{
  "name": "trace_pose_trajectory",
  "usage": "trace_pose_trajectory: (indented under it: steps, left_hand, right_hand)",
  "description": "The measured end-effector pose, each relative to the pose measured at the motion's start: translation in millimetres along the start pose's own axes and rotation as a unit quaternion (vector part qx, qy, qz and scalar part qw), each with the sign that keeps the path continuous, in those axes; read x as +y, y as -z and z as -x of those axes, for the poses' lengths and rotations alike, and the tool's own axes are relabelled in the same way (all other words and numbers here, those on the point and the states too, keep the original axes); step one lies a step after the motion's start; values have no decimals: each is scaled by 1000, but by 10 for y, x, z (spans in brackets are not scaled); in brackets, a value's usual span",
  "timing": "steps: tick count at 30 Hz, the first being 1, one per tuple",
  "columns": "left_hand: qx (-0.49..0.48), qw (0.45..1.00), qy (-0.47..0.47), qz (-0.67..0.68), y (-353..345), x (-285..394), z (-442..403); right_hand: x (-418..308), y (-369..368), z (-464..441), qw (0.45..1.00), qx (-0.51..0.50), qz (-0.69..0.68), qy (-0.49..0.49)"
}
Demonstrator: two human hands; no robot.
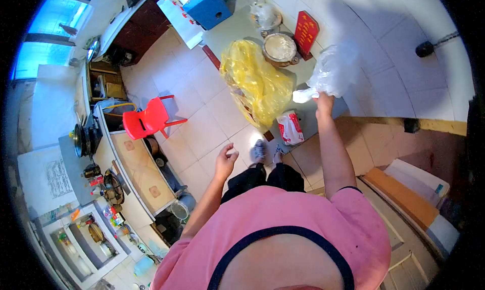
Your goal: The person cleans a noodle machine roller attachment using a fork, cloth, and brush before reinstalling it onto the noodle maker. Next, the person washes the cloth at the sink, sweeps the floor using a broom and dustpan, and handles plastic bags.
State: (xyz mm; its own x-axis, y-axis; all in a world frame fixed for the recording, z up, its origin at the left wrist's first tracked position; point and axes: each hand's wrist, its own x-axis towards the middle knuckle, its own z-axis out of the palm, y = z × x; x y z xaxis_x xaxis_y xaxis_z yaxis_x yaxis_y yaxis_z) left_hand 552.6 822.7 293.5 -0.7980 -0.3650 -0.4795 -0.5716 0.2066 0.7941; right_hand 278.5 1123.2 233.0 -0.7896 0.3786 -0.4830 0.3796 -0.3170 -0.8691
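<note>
My right hand [324,105] is closed on a clear plastic bag [328,72] and holds it over the end of the counter, near the wall. A white bunched part of the bag sticks out beside my fingers. My left hand [226,161] hangs above the floor with loosely bent fingers, and nothing shows in it. Between the hands, on the counter, a large yellow plastic bag [257,80] covers something I cannot make out. A red-and-white packet [290,128] lies below it. Behind stands a round container [279,48] with a pale, powdery-looking top.
A red sign [306,33] leans by the wall, and a blue box-shaped machine [207,9] stands at the far end. On the tiled floor is a red plastic chair [147,119]. Kitchen counters with a wok [78,138] and a drawer-like board [139,168] line the left.
</note>
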Motion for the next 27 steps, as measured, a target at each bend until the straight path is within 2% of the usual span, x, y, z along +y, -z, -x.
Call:
trace_pose_trajectory:
  steps: [3, 7, 9, 12, 15, 18, 23, 25, 26, 27]
  left_hand:
    - [16, 999, 38, -3, 99, -159, 74]
    - [2, 998, 64, -11, 208, -199, 49]
    - [27, 998, 64, 11, 265, -260, 29]
    - [36, 997, 65, 17, 390, -310, 58]
    - [23, 997, 74, 16, 453, -439, 61]
    - [3, 997, 83, 7, 489, -513, 14]
    - [-39, 997, 69, 1, 337, -385, -218]
    - [-83, 996, 22, -26, 212, -206, -339]
    - [-109, 993, -36, -41, 126, -279, -459]
    - [-149, 987, -33, -47, 44, -108, -516]
  right_hand:
    - [243, -130, -139, 998, 1, 55, -14]
    - [588, -267, -371, 999, 33, 17, -40]
    - [943, -203, -726, 986, 42, -73, -142]
    - [1003, -244, -788, 976, 61, -100, -184]
    - [1020, -165, -843, 973, 5, -79, -217]
    - [1058, -78, -905, 965, 3, -96, -245]
    - [853, 195, -747, 973, -49, -102, -203]
    - [687, 312, -541, 977, -50, -104, -181]
    - [597, 402, -382, 983, -50, -74, -160]
    - [485, 476, -190, 988, -48, -44, -140]
